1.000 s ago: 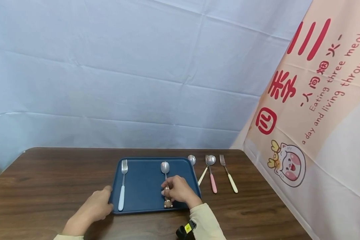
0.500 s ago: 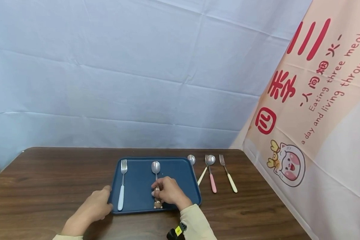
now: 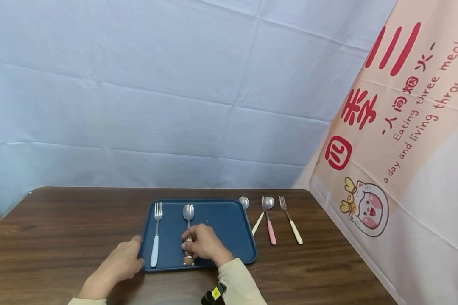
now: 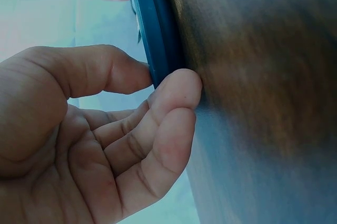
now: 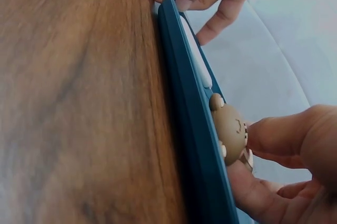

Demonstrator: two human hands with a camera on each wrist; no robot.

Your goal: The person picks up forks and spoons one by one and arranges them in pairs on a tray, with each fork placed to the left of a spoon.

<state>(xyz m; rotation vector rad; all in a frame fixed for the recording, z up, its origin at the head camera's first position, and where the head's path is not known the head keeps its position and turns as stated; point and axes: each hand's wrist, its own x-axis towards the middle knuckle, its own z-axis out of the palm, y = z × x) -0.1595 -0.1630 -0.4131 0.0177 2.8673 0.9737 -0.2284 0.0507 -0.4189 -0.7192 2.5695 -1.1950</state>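
A blue tray lies on the wooden table. My left hand pinches its left edge; in the left wrist view the thumb presses the rim from one side and the fingertips from the other. Between thumb and fingers, my right hand holds a spoon whose handle ends in a brown bear head. The spoon's bowl points away from me and the bear head is close to the near rim. Left of the spoon, a fork with a pale blue handle lies along the tray's left side.
Right of the tray lie a pink-handled spoon, a fork with a cream handle and another cream-handled fork. One more spoon is partly hidden by the tray's right rim. A white cloth hangs behind the table.
My right hand has moved left across the tray, bringing the bear-handled spoon nearer to the fork. The left hand has stayed at the tray's edge.
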